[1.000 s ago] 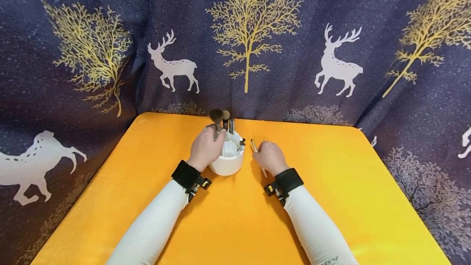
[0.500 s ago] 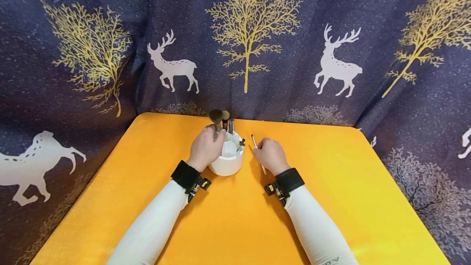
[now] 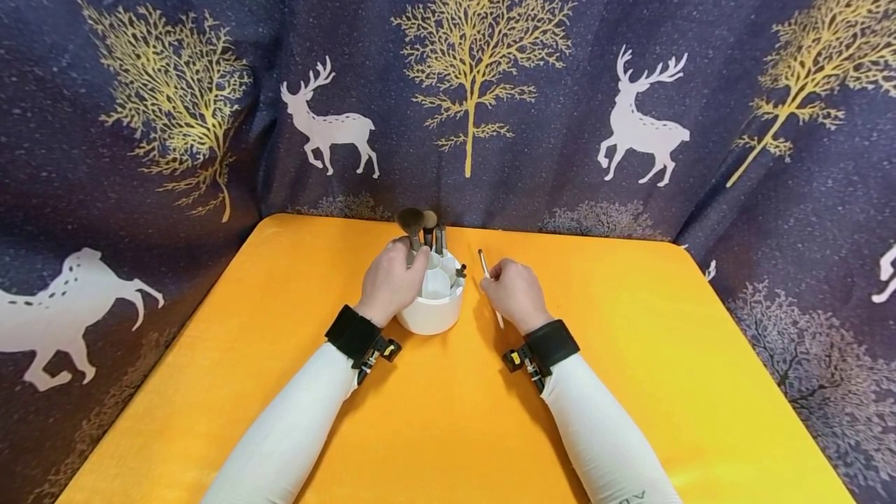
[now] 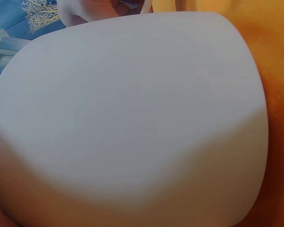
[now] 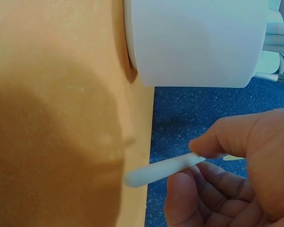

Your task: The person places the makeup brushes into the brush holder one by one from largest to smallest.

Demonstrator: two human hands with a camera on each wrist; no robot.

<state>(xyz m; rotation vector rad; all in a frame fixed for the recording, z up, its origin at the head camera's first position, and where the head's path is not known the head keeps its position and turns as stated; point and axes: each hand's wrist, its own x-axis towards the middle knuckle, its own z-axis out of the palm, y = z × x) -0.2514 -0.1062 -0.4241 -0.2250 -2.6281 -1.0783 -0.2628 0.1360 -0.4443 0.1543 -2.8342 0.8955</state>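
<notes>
My left hand (image 3: 392, 282) grips the left side of a white round brush holder (image 3: 430, 319), with the thumb over its rim. The holder's smooth wall (image 4: 132, 94) fills most of the left wrist view. Several makeup brushes (image 3: 413, 221) stand in its back compartments, bristles up, and a small dark-tipped brush (image 3: 461, 271) leans at the right rim. To the right of the holder, my right hand (image 3: 516, 294) pinches a slim makeup brush (image 3: 484, 264) between thumb and fingers. Its white handle (image 5: 163, 170) points down toward the table, apart from the holder.
The holder stands on a table with an orange-yellow cover (image 3: 448, 426), toward its far edge. Behind and at both sides hangs a dark blue curtain (image 3: 518, 177) printed with deer and trees. Both wrists wear black camera straps (image 3: 551, 344).
My right hand has moved slightly away from me and up, with the brush in its grip, and the brush stands a little steeper. The left hand and the holder have stayed in place.
</notes>
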